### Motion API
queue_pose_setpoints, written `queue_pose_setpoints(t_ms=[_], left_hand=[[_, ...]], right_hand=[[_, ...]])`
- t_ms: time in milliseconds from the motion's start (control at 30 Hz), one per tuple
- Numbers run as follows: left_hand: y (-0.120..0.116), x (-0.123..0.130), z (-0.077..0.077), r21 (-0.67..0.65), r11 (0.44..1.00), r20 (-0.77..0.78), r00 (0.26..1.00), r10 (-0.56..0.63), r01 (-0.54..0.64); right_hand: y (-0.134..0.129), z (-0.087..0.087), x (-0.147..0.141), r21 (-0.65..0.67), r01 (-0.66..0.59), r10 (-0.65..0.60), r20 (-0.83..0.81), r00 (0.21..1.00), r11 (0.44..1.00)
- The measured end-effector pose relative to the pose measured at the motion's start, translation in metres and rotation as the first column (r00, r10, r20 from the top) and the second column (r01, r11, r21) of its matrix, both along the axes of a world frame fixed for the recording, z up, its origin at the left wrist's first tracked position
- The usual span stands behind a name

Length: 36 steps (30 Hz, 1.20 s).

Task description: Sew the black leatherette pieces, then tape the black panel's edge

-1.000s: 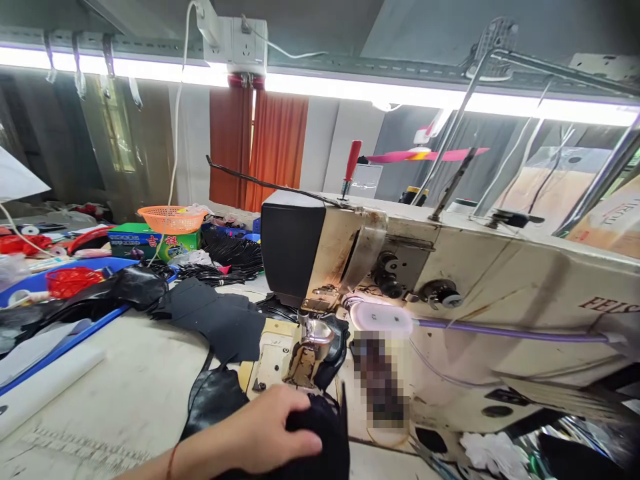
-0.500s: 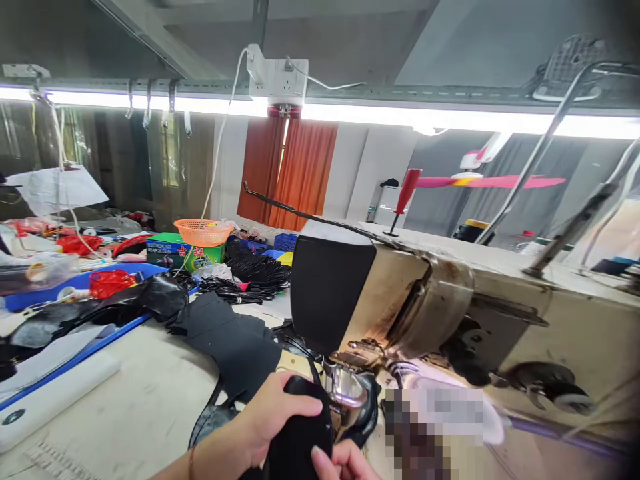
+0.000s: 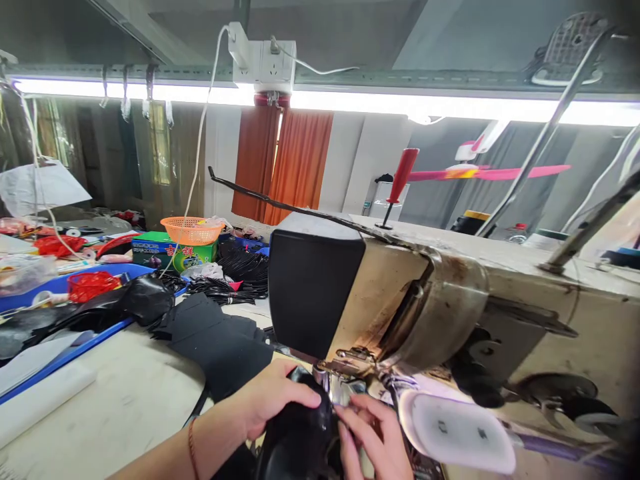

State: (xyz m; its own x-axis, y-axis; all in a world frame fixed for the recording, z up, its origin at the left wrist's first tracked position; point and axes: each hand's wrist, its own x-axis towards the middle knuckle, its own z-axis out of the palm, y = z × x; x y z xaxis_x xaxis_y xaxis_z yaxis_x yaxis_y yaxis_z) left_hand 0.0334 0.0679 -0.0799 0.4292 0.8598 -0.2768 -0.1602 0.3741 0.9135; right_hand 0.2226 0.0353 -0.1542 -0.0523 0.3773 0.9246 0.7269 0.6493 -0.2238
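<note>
holds black piece [image 3: 297, 437] under thumb of half-closed left hand [image 3: 273, 399]; curls right hand [image 3: 377, 437] at its right edge, with unclear grip.

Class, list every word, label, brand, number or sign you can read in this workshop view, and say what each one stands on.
"吉祥": in red, on the green and blue box under the orange basket.
Smaller print on that box: too small to read.
Two small marks on the white lamp: too blurred to read.
Hanging white sheet: any print is too faint to read.
</note>
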Motion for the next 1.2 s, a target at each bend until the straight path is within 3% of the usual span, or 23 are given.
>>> queue_pose_setpoints(t_ms=[100, 333, 600, 867, 1200], left_hand=[[0.004, 0.0, 0.002, 0.025, 1.0, -0.022, 1.0, -0.012, 0.013], [0.015, 0.0, -0.001, 0.067, 0.998, -0.049, 0.999, -0.017, 0.02], [0.02, -0.002, 0.003, 0.161, 0.986, -0.085, 0.996, -0.038, 0.051], [0.028, -0.017, -0.004, 0.213, 0.962, -0.093, 0.983, -0.156, 0.173], [0.025, -0.012, -0.008, 0.223, 0.97, -0.021, 0.996, -0.092, 0.094]], right_hand=[[0.01, 0.006, 0.013, -0.021, -0.07, 0.072, 0.142, 0.987, 0.997], [0.012, 0.007, 0.014, -0.117, -0.011, 0.028, 0.144, 0.989, 0.993], [0.019, 0.004, 0.025, -0.075, -0.019, 0.039, 0.274, 0.961, 0.997], [0.018, 0.009, 0.022, -0.082, -0.071, 0.089, 0.246, 0.965, 0.994], [0.019, 0.007, 0.021, -0.08, -0.131, 0.145, 0.207, 0.967, 0.988]])
